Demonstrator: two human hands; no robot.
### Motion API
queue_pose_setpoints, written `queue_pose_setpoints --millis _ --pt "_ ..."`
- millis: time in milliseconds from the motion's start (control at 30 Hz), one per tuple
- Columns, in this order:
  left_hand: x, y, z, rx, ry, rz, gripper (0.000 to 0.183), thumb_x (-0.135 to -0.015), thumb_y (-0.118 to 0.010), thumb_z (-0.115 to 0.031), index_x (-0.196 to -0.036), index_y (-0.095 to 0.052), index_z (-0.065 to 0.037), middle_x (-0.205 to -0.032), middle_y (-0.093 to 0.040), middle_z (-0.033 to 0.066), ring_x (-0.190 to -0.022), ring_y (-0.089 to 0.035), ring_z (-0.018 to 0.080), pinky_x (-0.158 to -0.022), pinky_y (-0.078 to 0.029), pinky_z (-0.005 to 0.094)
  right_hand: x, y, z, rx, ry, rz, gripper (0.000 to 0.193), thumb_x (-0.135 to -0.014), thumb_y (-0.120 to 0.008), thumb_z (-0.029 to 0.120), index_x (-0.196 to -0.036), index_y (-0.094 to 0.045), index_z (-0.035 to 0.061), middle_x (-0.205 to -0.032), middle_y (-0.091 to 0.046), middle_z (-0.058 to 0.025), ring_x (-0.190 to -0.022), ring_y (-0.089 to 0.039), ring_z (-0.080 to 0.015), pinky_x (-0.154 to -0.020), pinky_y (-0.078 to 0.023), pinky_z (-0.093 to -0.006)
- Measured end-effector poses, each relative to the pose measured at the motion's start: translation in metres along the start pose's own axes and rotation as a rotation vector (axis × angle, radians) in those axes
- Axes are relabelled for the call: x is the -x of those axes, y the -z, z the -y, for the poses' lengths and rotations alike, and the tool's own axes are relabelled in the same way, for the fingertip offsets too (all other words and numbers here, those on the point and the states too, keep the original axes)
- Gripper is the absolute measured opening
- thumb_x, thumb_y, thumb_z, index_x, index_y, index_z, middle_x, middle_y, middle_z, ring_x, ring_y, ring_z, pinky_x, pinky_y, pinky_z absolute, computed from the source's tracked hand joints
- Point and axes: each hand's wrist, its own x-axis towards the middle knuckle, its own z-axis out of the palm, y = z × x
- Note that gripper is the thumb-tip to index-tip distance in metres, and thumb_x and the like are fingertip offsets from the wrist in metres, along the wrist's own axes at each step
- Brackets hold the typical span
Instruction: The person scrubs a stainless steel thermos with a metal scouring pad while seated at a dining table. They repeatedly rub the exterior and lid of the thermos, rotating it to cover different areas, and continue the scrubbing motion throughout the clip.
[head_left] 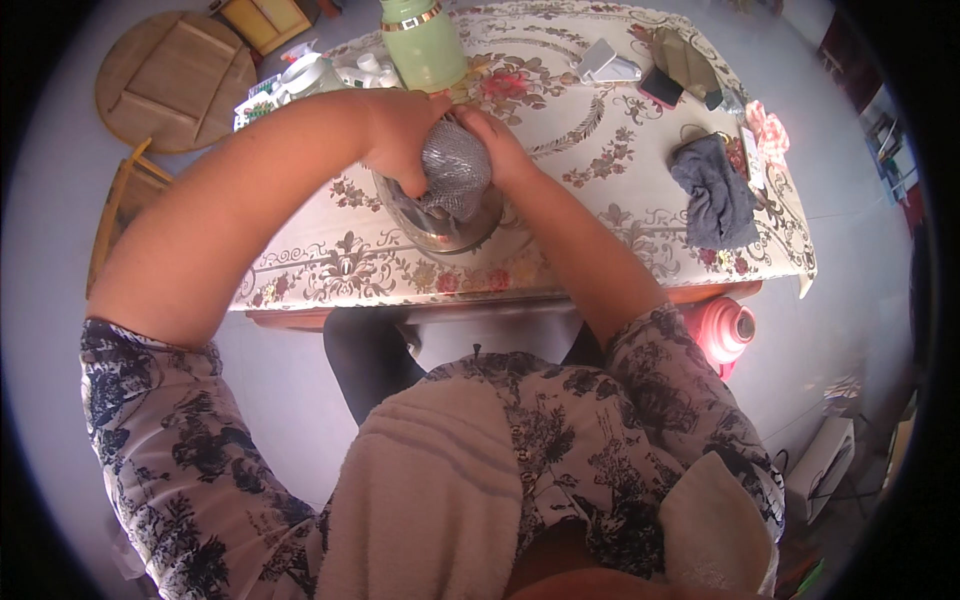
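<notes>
Over a round, shiny vessel (447, 237) near the table's front edge, both my hands are closed around a silvery-grey mesh-like cloth (458, 172). My left hand (398, 138) grips its left side, with the thumb pointing down along it. My right hand (492, 140) wraps its far right side, fingers bent over the top edge. The vessel's lower wall shows below the cloth; its upper part is hidden by the cloth and my hands, so I cannot tell whether they touch its rim.
A pale green flask (425, 50) stands just beyond my hands, beside white containers (310, 75). On the right of the floral tablecloth (590, 215) lie a dark grey cloth (715, 190), a phone-like object (660, 88) and a white device (607, 65). A pink thermos (722, 332) stands below the table.
</notes>
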Motion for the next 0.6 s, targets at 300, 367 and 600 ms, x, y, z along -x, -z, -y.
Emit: queue_pose_setpoints --millis 300,367,600 --pt "0.006 -0.009 0.018 0.097 -0.112 -0.086 0.104 -0.052 -0.080 -0.021 -0.144 -0.034 -0.009 -0.125 -0.058 0.0189 -0.112 -0.060 0.0326 -0.096 -0.048 0.0360 0.000 -0.002 -0.004 0.094 0.047 -0.022 0.044 -0.097 -0.042 0.037 -0.108 -0.062 -0.0003 -0.095 -0.065 -0.0100 -0.087 -0.057 -0.0198 -0.083 -0.045 -0.0336" --pt "0.004 -0.010 0.016 0.089 -0.105 -0.114 0.102 -0.052 -0.080 -0.024 -0.144 -0.036 -0.008 -0.124 -0.058 0.0192 -0.111 -0.060 0.0332 -0.096 -0.048 0.0364 -0.001 -0.001 -0.007 0.053 0.019 -0.043 0.043 -0.097 -0.042 0.036 -0.108 -0.062 -0.0005 -0.095 -0.064 -0.0091 -0.087 -0.057 -0.0187 -0.083 -0.045 -0.0329" --pt "0.008 -0.017 0.008 -0.001 -0.033 -0.200 0.096 -0.057 -0.077 -0.031 -0.142 -0.038 -0.008 -0.125 -0.058 0.0194 -0.111 -0.059 0.0342 -0.096 -0.047 0.0373 0.010 -0.010 0.019 0.048 -0.040 -0.044 0.041 -0.096 -0.045 0.034 -0.110 -0.062 0.0001 -0.098 -0.064 -0.0063 -0.090 -0.056 -0.0160 -0.084 -0.045 -0.0310"
